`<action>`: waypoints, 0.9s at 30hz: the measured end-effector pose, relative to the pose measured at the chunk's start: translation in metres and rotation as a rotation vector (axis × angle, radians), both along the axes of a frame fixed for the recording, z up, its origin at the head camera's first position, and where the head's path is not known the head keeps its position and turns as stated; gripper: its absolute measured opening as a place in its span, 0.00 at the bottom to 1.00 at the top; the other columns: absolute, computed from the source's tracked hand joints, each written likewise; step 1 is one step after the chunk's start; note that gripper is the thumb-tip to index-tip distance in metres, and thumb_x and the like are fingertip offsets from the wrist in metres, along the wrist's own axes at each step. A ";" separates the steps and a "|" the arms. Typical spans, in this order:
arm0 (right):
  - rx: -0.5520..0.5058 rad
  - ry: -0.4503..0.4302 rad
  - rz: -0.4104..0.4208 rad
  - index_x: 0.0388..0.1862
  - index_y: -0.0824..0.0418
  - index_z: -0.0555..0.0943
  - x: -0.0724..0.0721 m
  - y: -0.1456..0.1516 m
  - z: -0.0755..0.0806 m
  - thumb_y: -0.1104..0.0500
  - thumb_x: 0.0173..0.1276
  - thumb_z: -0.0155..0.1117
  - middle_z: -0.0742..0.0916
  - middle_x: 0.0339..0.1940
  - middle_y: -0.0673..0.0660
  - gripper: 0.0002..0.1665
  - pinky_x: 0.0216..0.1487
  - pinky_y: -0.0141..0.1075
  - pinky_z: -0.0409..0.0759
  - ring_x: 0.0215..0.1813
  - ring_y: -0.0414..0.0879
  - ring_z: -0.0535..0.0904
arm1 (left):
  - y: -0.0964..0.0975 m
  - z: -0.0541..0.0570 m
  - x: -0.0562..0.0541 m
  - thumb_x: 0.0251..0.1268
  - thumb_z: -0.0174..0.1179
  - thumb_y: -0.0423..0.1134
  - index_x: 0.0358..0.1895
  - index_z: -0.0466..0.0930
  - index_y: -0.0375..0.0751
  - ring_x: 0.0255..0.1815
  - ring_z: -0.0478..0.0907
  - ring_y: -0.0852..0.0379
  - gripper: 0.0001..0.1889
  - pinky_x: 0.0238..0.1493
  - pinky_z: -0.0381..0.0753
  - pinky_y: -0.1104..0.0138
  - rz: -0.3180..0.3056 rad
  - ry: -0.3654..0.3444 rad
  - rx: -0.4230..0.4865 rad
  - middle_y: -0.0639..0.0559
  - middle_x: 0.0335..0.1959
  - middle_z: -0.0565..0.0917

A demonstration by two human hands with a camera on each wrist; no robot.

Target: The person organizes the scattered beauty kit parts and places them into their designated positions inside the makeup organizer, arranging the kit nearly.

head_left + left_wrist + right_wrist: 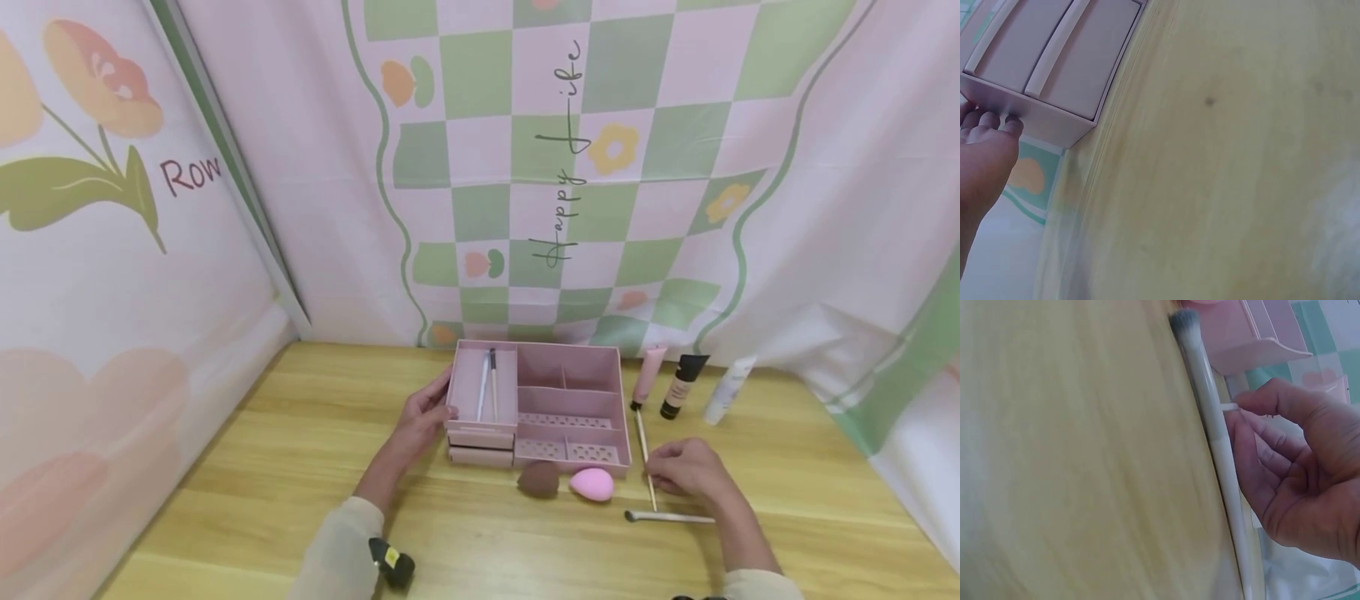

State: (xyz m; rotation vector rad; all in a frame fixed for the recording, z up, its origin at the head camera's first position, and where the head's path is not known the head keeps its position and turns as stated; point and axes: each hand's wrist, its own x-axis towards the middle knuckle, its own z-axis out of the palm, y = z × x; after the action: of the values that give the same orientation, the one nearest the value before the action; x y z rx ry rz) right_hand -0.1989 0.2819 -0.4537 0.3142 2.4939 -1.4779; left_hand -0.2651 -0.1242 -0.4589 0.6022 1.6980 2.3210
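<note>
A pink makeup organizer (572, 400) stands against the backdrop. At its left side my left hand (425, 414) grips the edge, the thumb over the front corner of the top tray; in the left wrist view the fingers (990, 120) touch the side wall. Two makeup brushes (487, 387) lie in that tray. My right hand (686, 468) pinches a thin pale makeup brush (642, 442) beside the organizer's right side; its far end is near the pink tube. Another makeup brush (1219, 444), white with a grey head, lies on the table close to the right hand.
Before the organizer sit a brown makeup sponge (538, 480) and a pink makeup sponge (592, 484). To its right stand a pink tube (648, 377), a black-capped tube (681, 387) and a white tube (729, 392). Fabric (480, 208) hangs behind the wooden table (465, 533).
</note>
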 end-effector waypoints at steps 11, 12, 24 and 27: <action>-0.191 -0.042 0.076 0.57 0.81 0.76 0.005 0.012 0.006 0.65 0.67 0.64 0.91 0.31 0.50 0.25 0.37 0.29 0.91 0.32 0.38 0.86 | -0.001 0.000 0.000 0.63 0.48 0.22 0.79 0.42 0.25 0.86 0.39 0.37 0.40 0.79 0.61 0.70 -0.015 0.001 0.013 0.34 0.84 0.41; -0.199 -0.040 0.083 0.58 0.81 0.75 0.006 0.012 0.007 0.65 0.67 0.64 0.91 0.31 0.50 0.25 0.38 0.29 0.91 0.33 0.38 0.86 | -0.001 -0.001 0.000 0.63 0.48 0.22 0.79 0.42 0.25 0.86 0.40 0.37 0.41 0.79 0.62 0.70 -0.014 0.000 0.013 0.33 0.84 0.41; -0.284 -0.009 0.091 0.53 0.74 0.81 0.006 0.011 0.015 0.65 0.66 0.66 0.90 0.35 0.48 0.19 0.41 0.29 0.90 0.36 0.38 0.86 | -0.002 0.000 0.001 0.64 0.48 0.22 0.79 0.42 0.26 0.86 0.40 0.37 0.40 0.79 0.61 0.68 -0.010 -0.007 0.007 0.34 0.84 0.41; -0.293 0.004 0.101 0.51 0.71 0.83 0.005 0.010 0.017 0.65 0.67 0.66 0.90 0.35 0.47 0.16 0.42 0.28 0.90 0.36 0.37 0.86 | -0.002 0.001 0.002 0.64 0.48 0.23 0.79 0.42 0.26 0.86 0.40 0.37 0.41 0.80 0.59 0.66 -0.013 -0.004 0.005 0.34 0.84 0.41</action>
State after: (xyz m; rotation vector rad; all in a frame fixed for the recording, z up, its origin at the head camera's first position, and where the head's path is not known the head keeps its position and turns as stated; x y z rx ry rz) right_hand -0.1940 0.2923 -0.4363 0.1311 2.2167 -1.7703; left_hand -0.2632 -0.1259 -0.4575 0.6065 1.6823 2.3165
